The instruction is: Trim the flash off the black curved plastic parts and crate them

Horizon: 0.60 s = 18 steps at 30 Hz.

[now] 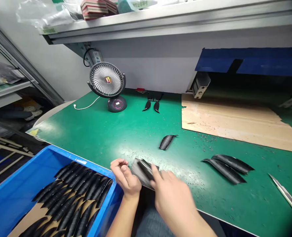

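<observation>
The black ribbed strip [144,169], backed by a grey sheet, lies between the two grips, low over the near edge of the green desk [99,131]. The left grip [125,176] is narrow, its fingertips pinched together at the strip's left side. The right grip [173,197] is blurred, its fingers [157,176] laid across the strip; whether it is closed, I cannot tell. Left of the left grip, a blue crate [62,158] holds many similar strips, too many to count, on cardboard. Ahead lies one strip [167,142]; right of the right grip lie two strips [225,168] and one craft knife [286,196]. Farther off stand two pointed black pieces [151,106], one desk fan [106,80] and one cardboard sheet [232,121], beneath a metal shelf [160,28].
</observation>
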Motion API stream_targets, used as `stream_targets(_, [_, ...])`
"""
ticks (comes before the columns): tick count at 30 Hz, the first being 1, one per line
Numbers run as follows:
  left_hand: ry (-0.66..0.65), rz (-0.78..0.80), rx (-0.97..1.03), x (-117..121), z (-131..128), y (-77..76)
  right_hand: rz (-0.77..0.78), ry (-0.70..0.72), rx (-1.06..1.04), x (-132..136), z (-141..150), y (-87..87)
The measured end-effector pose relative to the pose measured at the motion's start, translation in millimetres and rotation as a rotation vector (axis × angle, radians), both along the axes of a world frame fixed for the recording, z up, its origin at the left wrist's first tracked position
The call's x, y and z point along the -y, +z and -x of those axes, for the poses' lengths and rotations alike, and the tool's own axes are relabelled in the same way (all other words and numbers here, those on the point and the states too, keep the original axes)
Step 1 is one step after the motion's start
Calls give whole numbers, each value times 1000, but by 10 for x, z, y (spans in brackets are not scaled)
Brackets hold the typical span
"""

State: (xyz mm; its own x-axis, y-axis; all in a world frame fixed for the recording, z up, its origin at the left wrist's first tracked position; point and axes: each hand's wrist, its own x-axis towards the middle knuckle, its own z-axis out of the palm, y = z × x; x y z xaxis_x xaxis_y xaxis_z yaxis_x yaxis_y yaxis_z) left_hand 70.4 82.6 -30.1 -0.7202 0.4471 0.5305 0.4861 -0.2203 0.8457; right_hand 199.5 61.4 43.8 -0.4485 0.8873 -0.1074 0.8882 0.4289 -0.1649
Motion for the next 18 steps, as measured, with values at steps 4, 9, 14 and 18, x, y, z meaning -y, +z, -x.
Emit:
stream_targets(4, [10, 121, -14, 45, 2, 42, -25, -32, -37, -4, 59, 89])
stream_targets(9, [-196, 404, -90, 6, 110, 320, -73, -32, -55, -112, -378, 314])
stream_targets(14, [-494, 584, -323, -274, 48, 698, -98, -154, 74, -98, -1100, 349])
stream_targets(18, [-695, 653, -550, -553, -289, 843, -200, -162, 52, -259, -1235, 263])
